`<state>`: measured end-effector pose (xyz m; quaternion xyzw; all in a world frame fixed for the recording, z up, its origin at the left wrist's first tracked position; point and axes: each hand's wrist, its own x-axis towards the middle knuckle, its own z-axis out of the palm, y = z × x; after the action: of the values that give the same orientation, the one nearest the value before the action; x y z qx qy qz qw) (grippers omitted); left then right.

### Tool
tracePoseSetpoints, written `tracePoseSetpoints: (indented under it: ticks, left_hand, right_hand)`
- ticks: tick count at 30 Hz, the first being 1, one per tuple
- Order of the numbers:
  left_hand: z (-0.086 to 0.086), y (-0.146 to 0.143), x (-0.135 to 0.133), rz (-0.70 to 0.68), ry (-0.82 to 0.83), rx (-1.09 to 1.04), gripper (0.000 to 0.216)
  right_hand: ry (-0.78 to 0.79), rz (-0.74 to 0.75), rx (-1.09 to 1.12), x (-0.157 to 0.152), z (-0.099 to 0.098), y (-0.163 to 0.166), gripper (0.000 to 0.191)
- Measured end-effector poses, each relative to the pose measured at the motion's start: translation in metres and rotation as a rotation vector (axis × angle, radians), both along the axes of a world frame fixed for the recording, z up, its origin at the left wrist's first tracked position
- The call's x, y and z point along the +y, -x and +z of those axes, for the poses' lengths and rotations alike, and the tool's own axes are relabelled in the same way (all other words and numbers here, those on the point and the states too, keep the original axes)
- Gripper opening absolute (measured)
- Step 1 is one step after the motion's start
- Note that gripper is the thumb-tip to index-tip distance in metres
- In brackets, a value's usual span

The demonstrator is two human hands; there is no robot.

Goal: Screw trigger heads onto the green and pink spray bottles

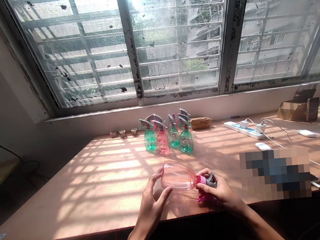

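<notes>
I hold an empty pink spray bottle (178,176) on its side, just above the wooden table (104,184) near its front edge. My left hand (152,203) cups the bottle's wide base, with the fingers curled round it. My right hand (219,193) grips the grey and pink trigger head (209,183) at the bottle's neck. Farther back, near the window wall, stands a cluster of several spray bottles (168,136), green ones and a pink one, all with grey trigger heads.
A white power strip (245,129) with plugged chargers and cables lies at the back right. Beside it are a cardboard box (299,108), a white mouse (263,146) and a small woven basket (201,123). Three tiny pots (122,133) stand by the wall. A blurred patch covers the right front.
</notes>
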<state>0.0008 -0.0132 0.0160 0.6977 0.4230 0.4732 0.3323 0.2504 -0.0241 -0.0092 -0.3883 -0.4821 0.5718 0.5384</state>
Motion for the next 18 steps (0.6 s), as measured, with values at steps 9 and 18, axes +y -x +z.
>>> tracePoseSetpoints:
  ticks: [9, 18]
  left_hand:
    - [-0.006, -0.001, 0.0025, 0.022, -0.065, 0.056, 0.05]
    - [-0.0024, -0.0012, 0.0022, 0.011, -0.008, 0.036, 0.05]
  right_hand:
    - [-0.034, -0.058, 0.071, 0.0009, 0.0034, -0.0008, 0.045]
    - [-0.054, -0.012, 0.022, 0.0, 0.0021, -0.0005, 0.043]
